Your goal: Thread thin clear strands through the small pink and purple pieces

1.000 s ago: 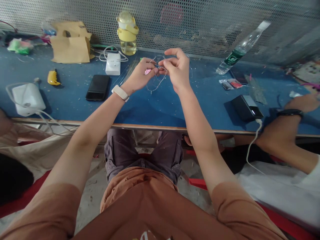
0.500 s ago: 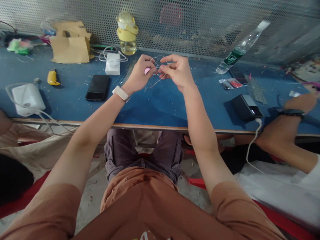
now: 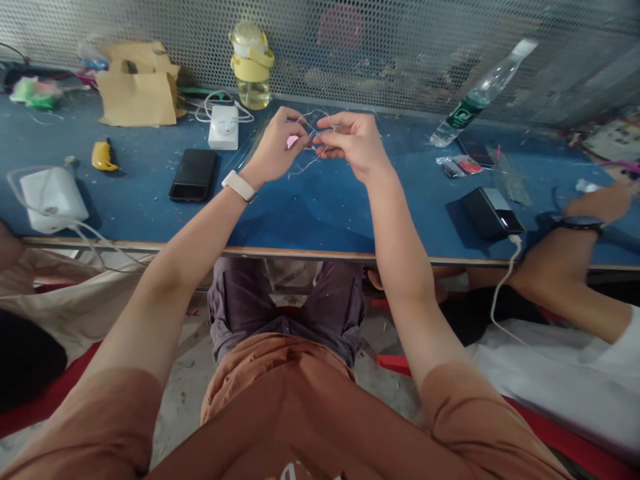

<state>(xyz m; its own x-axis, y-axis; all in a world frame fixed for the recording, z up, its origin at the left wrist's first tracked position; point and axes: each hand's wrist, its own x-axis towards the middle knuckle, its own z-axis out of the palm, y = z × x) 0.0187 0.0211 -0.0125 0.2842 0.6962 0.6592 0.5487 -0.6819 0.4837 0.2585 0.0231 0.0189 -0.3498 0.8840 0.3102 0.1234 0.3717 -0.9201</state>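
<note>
Over the blue table (image 3: 310, 213), both hands are raised close together around a thin, silvery twisted wire (image 3: 305, 167). My left hand (image 3: 275, 150) pinches it between thumb and fingers, and a small pink piece (image 3: 292, 141) shows at these fingers. From the other side, my right hand (image 3: 357, 143) grips the wire with thumb and fingertips nearly touching my left fingertips. The wire makes a loose, kinked loop above and below the fingers. Exactly where the fingertips press is too small to make out. Fine pale strands (image 3: 245, 152) lie behind my left wrist.
Left are a black phone (image 3: 193, 175), a white charger (image 3: 223, 127), a yellow-handled tool (image 3: 103, 155) and brown paper (image 3: 137, 99). A yellow-lidded bottle (image 3: 253, 70) stands behind. Right are a tilted water bottle (image 3: 463, 110), a black power bank (image 3: 490, 213) and another person's arm (image 3: 575, 260).
My hands stay in nearly the same place. The wire loop shows wider above and between the fingers, and my right fingers have shifted slightly. The whole view has moved slightly.
</note>
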